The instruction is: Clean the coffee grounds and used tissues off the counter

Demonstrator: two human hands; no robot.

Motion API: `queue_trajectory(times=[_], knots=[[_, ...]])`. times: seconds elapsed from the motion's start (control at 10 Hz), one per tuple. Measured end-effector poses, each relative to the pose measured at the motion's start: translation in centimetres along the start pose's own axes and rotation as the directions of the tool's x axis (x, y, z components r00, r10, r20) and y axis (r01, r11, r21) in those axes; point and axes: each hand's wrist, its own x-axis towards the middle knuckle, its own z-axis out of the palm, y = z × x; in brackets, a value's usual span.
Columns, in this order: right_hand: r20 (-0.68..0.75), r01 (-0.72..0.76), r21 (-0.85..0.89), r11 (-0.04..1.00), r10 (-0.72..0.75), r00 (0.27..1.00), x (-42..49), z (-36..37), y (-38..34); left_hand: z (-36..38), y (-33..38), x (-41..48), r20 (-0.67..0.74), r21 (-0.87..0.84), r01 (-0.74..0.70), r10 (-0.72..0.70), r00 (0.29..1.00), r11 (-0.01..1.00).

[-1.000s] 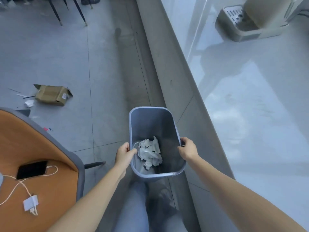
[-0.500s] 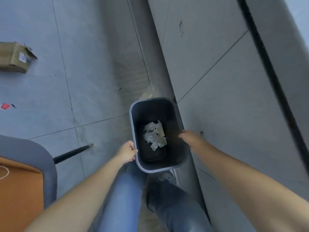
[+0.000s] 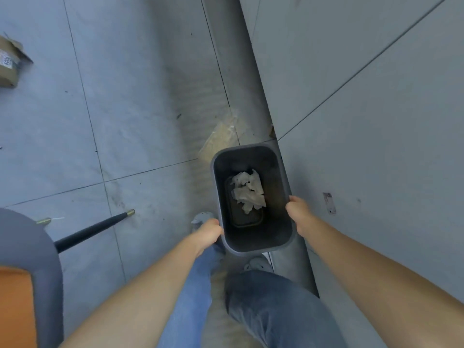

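Observation:
A grey rectangular waste bin (image 3: pixel 283 177) is low over the floor, beside the foot of the counter's front panel. Crumpled white used tissues (image 3: pixel 248 192) lie at its bottom. My left hand (image 3: pixel 207 233) grips the bin's left rim near its front corner. My right hand (image 3: pixel 298 214) grips the right rim. The counter top and any coffee grounds are out of view.
The grey counter front panel (image 3: pixel 364 121) fills the right side. A chair with an orange seat (image 3: pixel 27 272) and a black leg (image 3: pixel 95 231) stands at the left. A cardboard box (image 3: pixel 10 64) lies on the tiled floor at far left. My legs in jeans (image 3: pixel 263 302) are below the bin.
The bin has gone down from counter height toward the floor with both hands on its rim. My view has tilted down, so the counter top and the chair's seat have left the frame.

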Motion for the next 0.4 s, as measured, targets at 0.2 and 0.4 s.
queue_trajectory(times=[0.2, 0.4], knots=[[-0.04, 0.08, -0.026, 0.996, -0.081, 0.996, -2.7, 0.0, -0.6, 0.5, 2.3, -3.0, -0.07, 0.16, -0.189, 0.202, 0.977, 0.969], [-0.094, 0.44, -0.356, 0.825, -0.5, 0.861, -9.4, 0.3, -5.0, -0.4, 10.1, -9.5, -0.2, 0.583, -0.458, 0.665, 0.72, 0.671]])
